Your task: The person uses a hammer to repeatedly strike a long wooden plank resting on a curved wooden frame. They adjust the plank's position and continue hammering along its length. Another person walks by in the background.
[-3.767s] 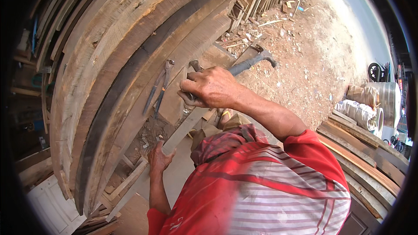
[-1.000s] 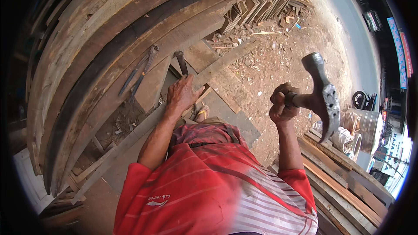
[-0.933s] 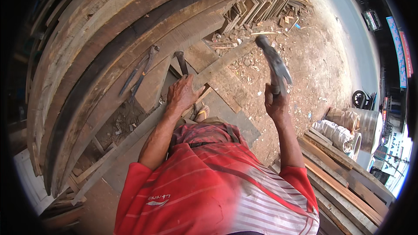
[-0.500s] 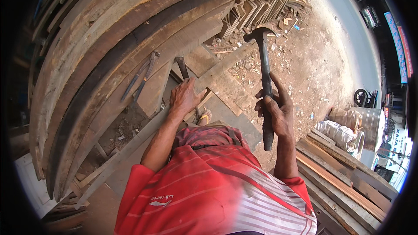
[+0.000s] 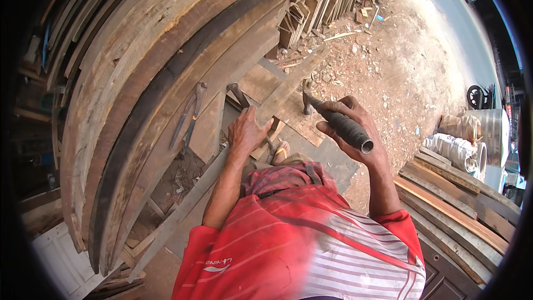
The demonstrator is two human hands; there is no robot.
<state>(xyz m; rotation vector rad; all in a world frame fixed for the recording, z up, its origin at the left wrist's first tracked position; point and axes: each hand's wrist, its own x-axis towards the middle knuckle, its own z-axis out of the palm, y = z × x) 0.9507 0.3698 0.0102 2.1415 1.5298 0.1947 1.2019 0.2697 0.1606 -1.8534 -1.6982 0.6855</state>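
My right hand point(image 5: 363, 125) is closed around the dark, ribbed grip of a claw hammer point(image 5: 307, 98). The hammer tilts so that its grip end points up toward me and its head is lower and farther away. To its left, my left hand point(image 5: 244, 133) grips a dark chisel point(image 5: 237, 94), whose flared top sticks out above the fingers. The chisel's lower end is hidden by the hand and wood. Long-handled pincers point(image 5: 190, 116) rest on the wood left of my left hand, jaws pointing away. Below the hands lie wooden boards point(image 5: 294, 100).
Large curved timbers point(image 5: 161, 72) fill the left side. Stacked wood pieces point(image 5: 327, 0) stand at the far middle. Planks point(image 5: 455, 205) lie at the right, with white sacks point(image 5: 452, 150) and a metal drum point(image 5: 494, 128) beyond. My sandalled foot point(image 5: 282, 153) is below the left hand.
The hammer has swung down from nearly upright; its head is now lower and its grip end has risen toward me. My left hand still holds the chisel. The whole view has shifted slightly.
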